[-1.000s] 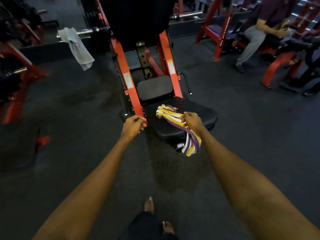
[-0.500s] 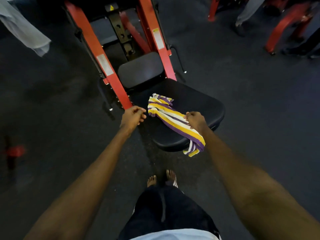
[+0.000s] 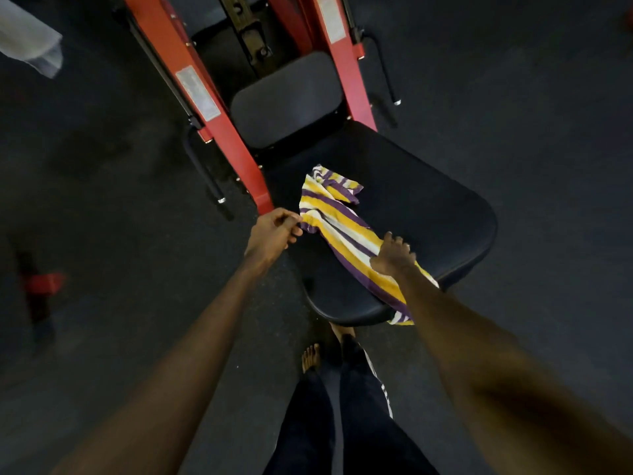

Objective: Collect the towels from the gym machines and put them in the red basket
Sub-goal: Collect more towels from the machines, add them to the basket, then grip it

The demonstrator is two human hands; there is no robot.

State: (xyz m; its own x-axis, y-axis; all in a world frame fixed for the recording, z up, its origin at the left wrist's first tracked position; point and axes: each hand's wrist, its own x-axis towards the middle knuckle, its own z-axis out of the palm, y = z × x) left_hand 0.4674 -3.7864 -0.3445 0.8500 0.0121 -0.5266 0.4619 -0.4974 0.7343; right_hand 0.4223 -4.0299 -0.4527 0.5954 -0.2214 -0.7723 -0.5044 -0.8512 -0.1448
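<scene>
On the black seat (image 3: 428, 207) of the red-framed machine (image 3: 219, 125), seen from the head camera, the striped towel (image 3: 346, 228) lies drawn out in a long band. It runs from the seat's middle down to its near edge, where the tail end droops over the lip.

Standing here, the change I notice is in the left hand (image 3: 272, 231). A second ago it was a loose fist by the seat's left corner, off the cloth. Now its fingers (image 3: 291, 222) pinch the towel's left corner right at the seat's left edge. The right hand (image 3: 394, 255) has kept its hold all through. Its fingers are curled into the cloth over the seat's near half, though the bunch it had lifted has settled into a flatter strip. The person has also stepped in and bent over, so the seat fills far more of the view than before.

I take this to mean the towel is now held by both hands and is about ready to come off the seat. It has not left the machine yet.

A grey towel (image 3: 30, 46) hangs well beyond the seat's far left, pushed almost out of frame by the lean, and waits to be collected. The red basket is nowhere in view, so the carry is all still ahead.
</scene>
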